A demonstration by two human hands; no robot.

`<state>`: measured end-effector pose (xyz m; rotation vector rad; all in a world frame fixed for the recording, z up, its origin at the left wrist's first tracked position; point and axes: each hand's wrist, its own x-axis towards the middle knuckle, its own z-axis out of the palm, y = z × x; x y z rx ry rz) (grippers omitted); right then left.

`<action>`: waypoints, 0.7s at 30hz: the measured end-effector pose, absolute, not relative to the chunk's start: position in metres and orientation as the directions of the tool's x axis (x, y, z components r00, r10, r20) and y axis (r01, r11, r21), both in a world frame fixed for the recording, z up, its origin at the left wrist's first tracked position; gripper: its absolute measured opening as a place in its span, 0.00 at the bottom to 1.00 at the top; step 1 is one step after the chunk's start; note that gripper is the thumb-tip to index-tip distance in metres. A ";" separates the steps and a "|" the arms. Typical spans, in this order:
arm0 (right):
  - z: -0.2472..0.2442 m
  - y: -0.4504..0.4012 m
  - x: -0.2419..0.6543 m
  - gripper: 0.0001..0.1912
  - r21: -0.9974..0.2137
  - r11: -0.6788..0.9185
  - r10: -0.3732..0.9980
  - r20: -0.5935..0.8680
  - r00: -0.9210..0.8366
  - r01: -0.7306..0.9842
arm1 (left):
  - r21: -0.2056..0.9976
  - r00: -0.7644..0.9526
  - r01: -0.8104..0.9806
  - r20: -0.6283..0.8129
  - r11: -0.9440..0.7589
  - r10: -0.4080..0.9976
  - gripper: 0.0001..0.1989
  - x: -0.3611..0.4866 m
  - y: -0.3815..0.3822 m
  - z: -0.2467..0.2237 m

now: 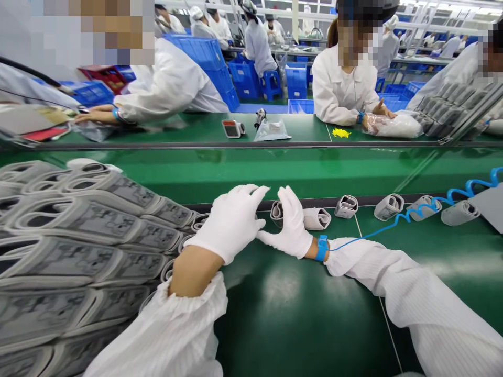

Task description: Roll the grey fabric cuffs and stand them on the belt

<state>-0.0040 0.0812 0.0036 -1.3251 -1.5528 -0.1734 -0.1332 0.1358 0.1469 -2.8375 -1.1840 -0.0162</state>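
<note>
My left hand (pixel 236 220), in a white glove, is over the green table just right of a large stack of rolled grey cuffs (pixel 90 230). Its fingers are apart and nothing shows in them. Facing it, my right hand (pixel 290 225), also gloved, has its thumb spread from its raised fingers and holds nothing visible. Behind the right hand's fingers stands a rolled cuff (pixel 276 212), partly hidden. Another rolled cuff (pixel 314 219) lies just right of that hand. A blue wrist strap (pixel 322 248) circles my right wrist.
More rolled cuffs (pixel 389 207) line the table's far edge at the right, near a coiled blue cord (pixel 444 201). Beyond the green belt (pixel 314 173), a small device (pixel 233 129), plastic bags and yellow pieces (pixel 340 133) lie on another table where people work.
</note>
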 end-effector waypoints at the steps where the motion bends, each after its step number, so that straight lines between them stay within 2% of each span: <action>1: 0.005 0.081 -0.004 0.56 -0.474 0.386 0.641 0.755 0.140 0.791 | -0.042 0.714 0.700 0.049 -0.713 0.698 0.33 -0.133 0.136 0.146; 4: 0.010 0.078 -0.004 0.48 -0.449 0.400 0.669 0.739 0.080 0.799 | 0.050 0.746 0.657 0.100 -0.752 0.659 0.28 -0.132 0.138 0.144; 7: 0.015 0.061 -0.008 0.31 -0.306 0.490 0.632 0.769 -0.091 0.816 | 0.174 0.807 0.541 0.168 -0.823 0.566 0.24 -0.131 0.135 0.145; 10: 0.015 0.024 -0.014 0.16 -0.100 0.723 0.469 0.798 -0.379 0.683 | 0.222 0.884 0.395 0.173 -0.892 0.434 0.22 -0.121 0.121 0.145; 13: 0.018 -0.022 -0.015 0.14 0.000 0.918 0.242 0.794 -0.557 0.397 | 0.138 0.928 0.320 0.154 -0.937 0.339 0.22 -0.097 0.094 0.137; 14: 0.020 -0.036 -0.013 0.14 -0.006 0.937 0.217 0.791 -0.572 0.348 | 0.082 0.939 0.300 0.152 -0.950 0.310 0.22 -0.087 0.084 0.131; 16: 0.025 -0.058 -0.005 0.11 -0.055 0.922 0.264 0.812 -0.521 0.382 | -0.023 0.960 0.252 0.133 -0.967 0.247 0.21 -0.067 0.066 0.114; 19: 0.033 -0.074 0.014 0.05 -0.142 0.790 0.405 0.851 -0.333 0.597 | -0.105 0.967 0.248 0.087 -0.963 0.239 0.26 -0.044 0.052 0.083; 21: 0.034 -0.077 0.030 0.05 -0.142 0.695 0.460 0.841 -0.284 0.704 | -0.115 0.951 0.302 0.103 -0.946 0.291 0.30 -0.035 0.052 0.066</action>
